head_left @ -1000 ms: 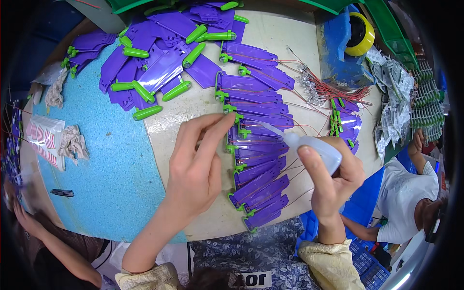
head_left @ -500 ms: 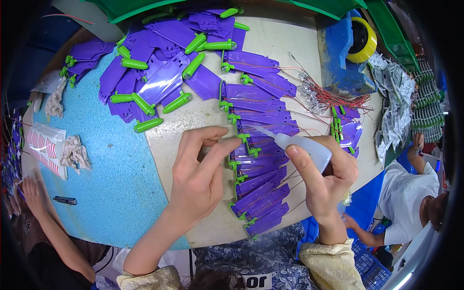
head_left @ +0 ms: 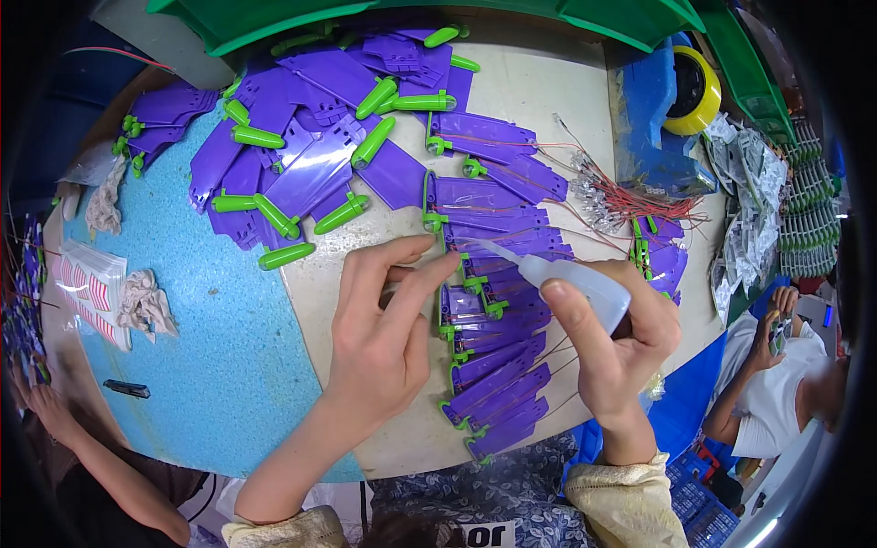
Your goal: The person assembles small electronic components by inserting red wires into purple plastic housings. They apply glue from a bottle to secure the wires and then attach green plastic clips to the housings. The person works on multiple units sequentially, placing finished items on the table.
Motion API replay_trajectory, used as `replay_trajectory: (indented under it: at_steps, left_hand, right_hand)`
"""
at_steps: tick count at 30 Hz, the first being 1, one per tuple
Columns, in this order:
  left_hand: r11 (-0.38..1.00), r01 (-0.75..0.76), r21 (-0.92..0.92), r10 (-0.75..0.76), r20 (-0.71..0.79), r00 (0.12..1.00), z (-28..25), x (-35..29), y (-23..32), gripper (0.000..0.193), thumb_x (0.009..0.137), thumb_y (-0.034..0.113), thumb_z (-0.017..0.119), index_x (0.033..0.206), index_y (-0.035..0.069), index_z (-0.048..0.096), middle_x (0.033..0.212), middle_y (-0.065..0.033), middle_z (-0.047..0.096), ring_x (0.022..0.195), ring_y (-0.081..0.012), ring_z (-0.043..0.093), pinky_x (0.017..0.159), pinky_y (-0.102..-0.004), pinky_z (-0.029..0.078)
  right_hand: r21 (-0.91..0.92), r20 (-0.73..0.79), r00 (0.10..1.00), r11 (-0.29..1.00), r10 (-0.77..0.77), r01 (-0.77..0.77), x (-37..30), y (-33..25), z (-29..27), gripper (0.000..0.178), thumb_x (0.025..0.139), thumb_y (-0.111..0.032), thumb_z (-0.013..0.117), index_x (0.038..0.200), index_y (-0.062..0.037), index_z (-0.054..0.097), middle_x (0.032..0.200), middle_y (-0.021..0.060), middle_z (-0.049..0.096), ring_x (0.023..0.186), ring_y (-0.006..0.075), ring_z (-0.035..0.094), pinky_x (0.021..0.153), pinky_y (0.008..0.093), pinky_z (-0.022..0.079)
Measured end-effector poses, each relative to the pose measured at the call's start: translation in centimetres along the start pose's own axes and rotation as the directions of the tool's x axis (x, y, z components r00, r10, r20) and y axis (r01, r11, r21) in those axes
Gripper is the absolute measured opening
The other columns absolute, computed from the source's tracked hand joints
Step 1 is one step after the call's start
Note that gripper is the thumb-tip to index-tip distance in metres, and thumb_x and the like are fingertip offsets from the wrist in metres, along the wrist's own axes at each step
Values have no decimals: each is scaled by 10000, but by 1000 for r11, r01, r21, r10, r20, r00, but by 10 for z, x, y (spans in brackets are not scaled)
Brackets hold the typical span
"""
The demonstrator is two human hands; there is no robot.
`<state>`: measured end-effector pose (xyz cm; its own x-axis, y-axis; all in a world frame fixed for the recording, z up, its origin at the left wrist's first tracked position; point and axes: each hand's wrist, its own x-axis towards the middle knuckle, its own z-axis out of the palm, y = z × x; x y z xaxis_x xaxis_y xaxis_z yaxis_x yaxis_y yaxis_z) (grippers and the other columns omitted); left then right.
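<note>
My right hand grips a translucent white squeeze bottle, its fine nozzle pointing up-left over a purple, wing-shaped plastic piece. With bent fingers, my left hand pinches this piece at its green end; the fingertips partly hide the contact. The piece lies in a column of similar purple pieces with green ends, laid side by side and overlapping. Thin reddish wires run along several of them and out to the right.
Purple panels with green tubes are heaped at the back left. A bundle of red wires, a blue tape dispenser with yellow tape and silvery packets stand right. A cloth lies left. Other people sit at both sides.
The view has shifted slightly, so the table sits a little lower and to the right. My hands keep nearly the same pose. The person at right has raised their hands together around a small object.
</note>
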<state>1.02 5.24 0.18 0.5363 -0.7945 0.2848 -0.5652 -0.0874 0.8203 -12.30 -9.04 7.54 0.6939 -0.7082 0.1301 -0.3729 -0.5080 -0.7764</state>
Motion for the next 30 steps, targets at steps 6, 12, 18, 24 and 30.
replay_trajectory:
  at_steps: [6,12,18,24,30]
  left_hand:
    - [1000,-12,0,12,-1,1000,-1,1,-1,479,729,-164,535,1162,-12,673,1188,-182,563,988,-308,573,784,-362,535]
    - [999,31,-26,-31,-7,999,-1,2,2,502,722,-183,460,1139,-21,687,1178,-181,572,1018,-297,592,826,-360,533]
    - [999,36,-30,-36,-4,999,-1,3,2,516,723,-190,424,1131,-24,692,1171,-185,577,1022,-287,607,840,-351,529]
    - [1000,15,-6,-16,-48,999,-11,9,2,484,722,-174,442,1107,-21,692,1132,-182,603,997,-290,606,821,-334,500]
    - [942,-146,304,132,64,989,-8,63,-3,444,727,-46,541,1146,18,671,1138,-141,616,1005,-310,535,854,-416,417]
  right_hand:
    - [27,-31,999,999,-26,27,6,-1,1,193,773,-85,837,867,40,723,731,102,709,594,129,652,526,249,480]
    - [42,-51,997,998,-50,52,20,-4,7,190,780,-85,837,864,40,722,714,83,704,577,102,636,513,228,466]
    - [63,-65,996,996,-61,65,28,4,19,167,791,-75,825,856,38,722,679,53,676,551,68,574,488,216,417]
    - [327,-146,968,934,203,-146,29,1,6,156,833,-107,789,860,32,725,717,7,660,591,40,508,537,199,347]
    - [485,-256,911,858,322,-167,35,15,-7,176,854,-139,769,868,31,726,745,18,666,665,58,528,614,219,380]
